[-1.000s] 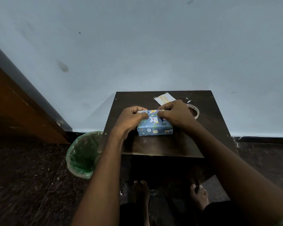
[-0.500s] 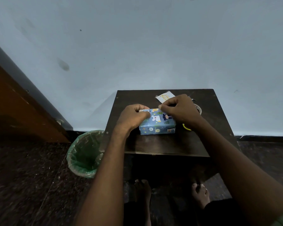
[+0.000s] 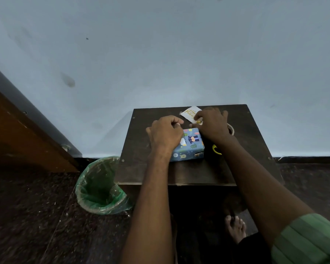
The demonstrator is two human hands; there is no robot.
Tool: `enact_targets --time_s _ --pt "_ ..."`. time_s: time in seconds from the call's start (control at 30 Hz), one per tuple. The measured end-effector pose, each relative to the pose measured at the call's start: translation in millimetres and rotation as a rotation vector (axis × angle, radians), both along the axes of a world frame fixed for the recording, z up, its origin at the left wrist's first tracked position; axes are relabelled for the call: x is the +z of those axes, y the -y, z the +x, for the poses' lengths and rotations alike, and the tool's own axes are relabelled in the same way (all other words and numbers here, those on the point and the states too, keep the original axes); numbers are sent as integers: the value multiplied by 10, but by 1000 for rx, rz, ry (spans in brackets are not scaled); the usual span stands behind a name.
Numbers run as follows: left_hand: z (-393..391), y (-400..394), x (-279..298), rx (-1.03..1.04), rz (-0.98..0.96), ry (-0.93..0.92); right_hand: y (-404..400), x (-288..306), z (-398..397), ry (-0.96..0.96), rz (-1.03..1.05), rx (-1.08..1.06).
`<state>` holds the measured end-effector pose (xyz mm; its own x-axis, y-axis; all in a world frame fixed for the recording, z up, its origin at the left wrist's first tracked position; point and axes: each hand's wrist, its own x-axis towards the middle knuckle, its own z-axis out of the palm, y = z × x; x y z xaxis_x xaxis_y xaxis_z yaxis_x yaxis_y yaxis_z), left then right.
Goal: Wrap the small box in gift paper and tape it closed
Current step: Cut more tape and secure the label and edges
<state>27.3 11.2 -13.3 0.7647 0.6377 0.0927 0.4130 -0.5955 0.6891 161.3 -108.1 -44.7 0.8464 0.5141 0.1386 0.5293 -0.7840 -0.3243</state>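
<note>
My left hand [image 3: 165, 133] curls over the wrapped box [image 3: 189, 145] on the table [image 3: 236, 168]; right hand [image 3: 211, 122] pinches the card [image 3: 189, 113] behind the box.

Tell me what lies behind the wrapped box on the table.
Behind the wrapped box lies a white card with gold lettering; the right hand hides part of it.

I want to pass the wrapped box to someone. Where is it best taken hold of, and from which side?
Probably by the two short ends of the box, coming down from above, since it lies flat and low on the table. The left hand already covers its left end and the right hand rests at the far right corner. The near side is open too.
</note>
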Motion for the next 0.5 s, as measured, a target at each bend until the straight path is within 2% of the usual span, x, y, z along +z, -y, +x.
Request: enact_targets --time_s 0.3,0.5 --pt "-106 -82 32 15 -117 68 -105 24 -33 -78 179 -19" --pt "-127 -111 21 -29 -111 13 -62 32 -1 -81 35 -123"
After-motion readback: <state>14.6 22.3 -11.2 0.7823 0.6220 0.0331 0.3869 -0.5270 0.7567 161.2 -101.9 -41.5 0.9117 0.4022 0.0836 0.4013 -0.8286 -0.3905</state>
